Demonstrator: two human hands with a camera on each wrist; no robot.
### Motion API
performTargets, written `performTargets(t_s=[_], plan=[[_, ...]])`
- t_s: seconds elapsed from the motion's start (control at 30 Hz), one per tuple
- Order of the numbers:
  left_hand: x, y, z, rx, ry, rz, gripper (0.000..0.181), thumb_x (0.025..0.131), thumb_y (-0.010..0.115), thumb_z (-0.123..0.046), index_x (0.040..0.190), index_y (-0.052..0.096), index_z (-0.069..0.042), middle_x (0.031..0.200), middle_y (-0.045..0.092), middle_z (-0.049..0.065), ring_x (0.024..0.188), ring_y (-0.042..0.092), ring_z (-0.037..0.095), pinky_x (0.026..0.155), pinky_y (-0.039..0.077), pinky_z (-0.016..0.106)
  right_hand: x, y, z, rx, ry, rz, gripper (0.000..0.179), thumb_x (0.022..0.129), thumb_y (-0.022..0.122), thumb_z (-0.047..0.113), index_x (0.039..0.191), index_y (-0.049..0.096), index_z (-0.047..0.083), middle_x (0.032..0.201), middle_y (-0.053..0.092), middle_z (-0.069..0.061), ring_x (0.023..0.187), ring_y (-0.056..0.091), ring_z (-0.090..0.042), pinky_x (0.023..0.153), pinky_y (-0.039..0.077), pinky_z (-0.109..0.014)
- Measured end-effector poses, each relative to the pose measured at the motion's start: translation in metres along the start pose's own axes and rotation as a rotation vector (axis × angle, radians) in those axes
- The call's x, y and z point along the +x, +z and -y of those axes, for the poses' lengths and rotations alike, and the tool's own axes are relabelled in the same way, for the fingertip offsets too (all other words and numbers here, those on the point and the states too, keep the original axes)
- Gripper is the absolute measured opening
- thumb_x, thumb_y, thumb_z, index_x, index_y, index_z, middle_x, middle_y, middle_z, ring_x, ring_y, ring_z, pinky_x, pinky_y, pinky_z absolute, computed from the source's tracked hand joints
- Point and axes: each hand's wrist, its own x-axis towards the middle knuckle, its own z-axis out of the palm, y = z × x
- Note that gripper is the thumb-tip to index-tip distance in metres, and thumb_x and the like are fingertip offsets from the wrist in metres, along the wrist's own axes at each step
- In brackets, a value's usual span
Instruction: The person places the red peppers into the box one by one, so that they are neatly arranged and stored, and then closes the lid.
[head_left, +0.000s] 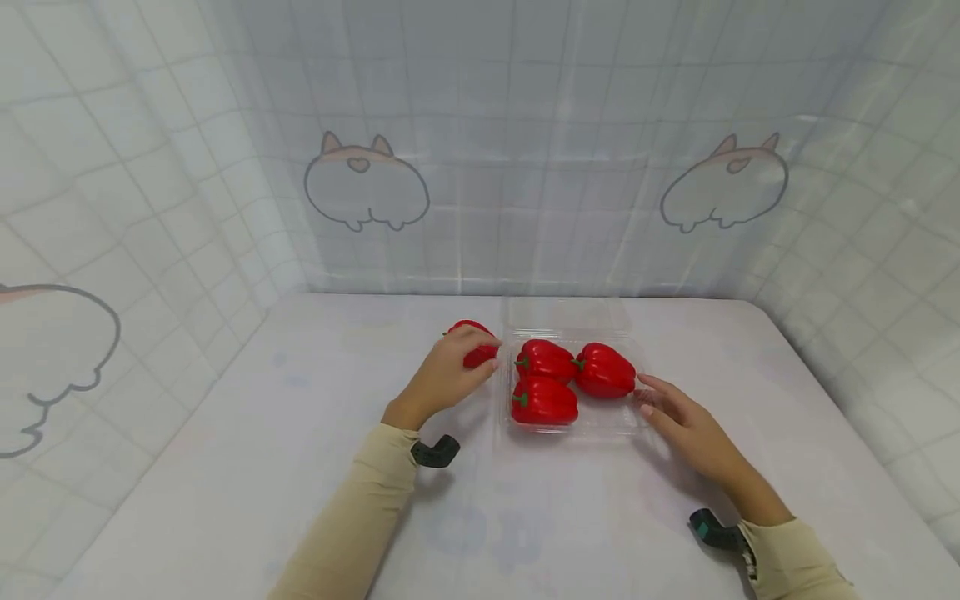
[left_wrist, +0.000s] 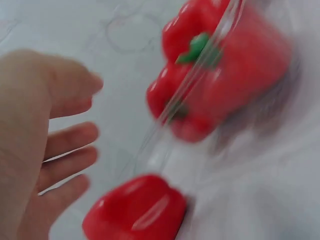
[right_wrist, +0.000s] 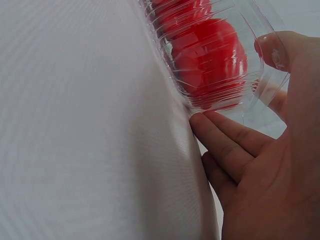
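A clear plastic box (head_left: 617,419) stands open on the white table, with red bell peppers (head_left: 605,372) lying inside it. Just left of the box is another red bell pepper (head_left: 480,357), partly hidden by my left hand (head_left: 446,371) in the head view. The left wrist view has this hand (left_wrist: 60,145) with thumb and fingers apart, beside that pepper (left_wrist: 137,210) and not wrapped round it. At the box's right side, my right hand (head_left: 693,429) touches the plastic with its fingertips. Those fingers (right_wrist: 227,150) look fairly straight in the right wrist view, the thumb by the rim.
The box's clear lid (head_left: 566,313) lies folded back toward the rear wall. Pale tiled-pattern sheeting (head_left: 540,100) encloses the table (head_left: 352,375) at the back and both sides. A dark wrist device (head_left: 435,452) sits on each forearm.
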Motion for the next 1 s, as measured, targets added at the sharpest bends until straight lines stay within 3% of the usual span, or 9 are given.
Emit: performTargets(t_s=[0.07,0.17,0.33,0.57,0.8,1.0], plan=[[0.000,-0.006,0.008,0.068,-0.027,-0.057,0.030,0.091,0.073,-0.017,0.120,0.070,-0.009,0.119,0.062,0.006,0.114,0.056,0.023,0.092,0.054,0.038,-0.001,0.000,0.000,0.000,-0.002,-0.003,0.054,0.104,0.055,0.029,0.154,0.038,0.017,0.140,0.056,-0.020,0.129,0.053,-0.040,0.099,0.044,-0.061],[-0.001,-0.011,0.019,0.110,-0.107,-0.079,0.036,0.090,0.074,-0.019,0.125,0.068,-0.010,0.128,0.058,0.006,0.122,0.050,0.023,0.094,0.054,0.040,-0.001,0.000,0.000,-0.003,-0.004,-0.003,0.054,0.104,0.055,0.029,0.154,0.038,0.017,0.140,0.056,-0.020,0.129,0.053,-0.039,0.099,0.045,-0.060],[0.001,-0.013,0.033,0.102,-0.241,-0.023,0.050,0.090,0.074,-0.023,0.137,0.060,-0.013,0.146,0.047,0.009,0.136,0.039,0.029,0.097,0.052,0.046,-0.002,0.000,0.002,0.011,0.007,0.004,0.055,0.104,0.055,0.030,0.155,0.038,0.019,0.140,0.056,-0.019,0.129,0.053,-0.039,0.100,0.044,-0.060],[0.010,-0.005,0.046,0.083,-0.357,0.091,0.066,0.090,0.073,-0.027,0.150,0.047,-0.019,0.159,0.031,0.008,0.144,0.029,0.032,0.100,0.049,0.051,0.000,0.000,0.001,0.011,0.024,0.005,0.055,0.104,0.055,0.031,0.155,0.038,0.019,0.140,0.056,-0.018,0.129,0.053,-0.039,0.100,0.045,-0.060],[0.008,0.002,0.055,0.075,-0.359,0.142,0.066,0.091,0.069,-0.025,0.152,0.044,-0.020,0.160,0.031,0.007,0.143,0.029,0.032,0.099,0.049,0.052,0.000,0.003,-0.003,0.023,0.007,0.004,0.054,0.104,0.055,0.029,0.154,0.039,0.016,0.139,0.057,-0.018,0.127,0.055,-0.037,0.099,0.046,-0.058],[0.009,0.001,0.054,0.072,-0.327,0.105,0.061,0.090,0.072,-0.020,0.147,0.051,-0.017,0.155,0.036,0.007,0.139,0.033,0.031,0.097,0.051,0.050,0.000,0.000,-0.002,0.017,0.002,-0.009,0.053,0.104,0.055,0.028,0.153,0.040,0.018,0.138,0.058,-0.018,0.127,0.055,-0.038,0.100,0.045,-0.058]])
